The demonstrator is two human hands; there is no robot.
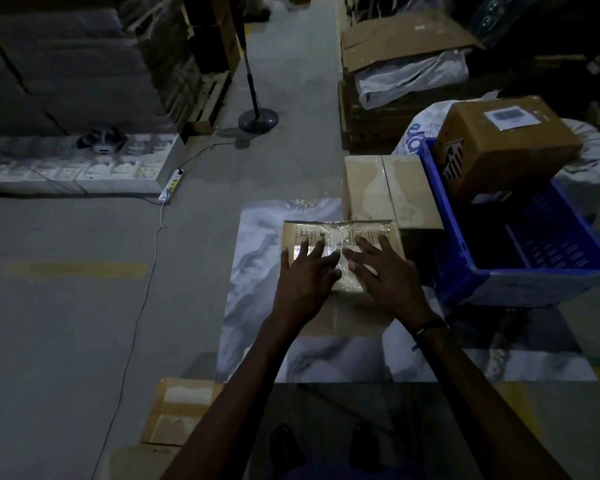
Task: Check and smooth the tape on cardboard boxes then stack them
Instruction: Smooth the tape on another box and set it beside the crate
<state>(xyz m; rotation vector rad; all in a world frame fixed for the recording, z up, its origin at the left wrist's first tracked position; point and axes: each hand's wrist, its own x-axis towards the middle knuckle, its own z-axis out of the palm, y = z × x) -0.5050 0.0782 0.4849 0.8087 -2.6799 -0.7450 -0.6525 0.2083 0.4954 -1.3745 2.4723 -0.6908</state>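
The smoothing step is in hand. Both hands lie flat on the box (pixel 340 251), which sits on a marbled sheet (pixel 257 271) on the floor. The left hand (pixel 303 284) and right hand (pixel 387 277) have fingers (pixel 303 247) spread and straight, seemingly pressing along the glossy tape (pixel 338 237) between them. Next, the fingers should probably sweep outward over the tape, then curl under the box edges to lift it for stacking. A second box (pixel 388 188) stands just beyond the fingertips, a blue crate (pixel 444 237) to the right. Dim light hides any tape wrinkles; the palms cover the box's near end.
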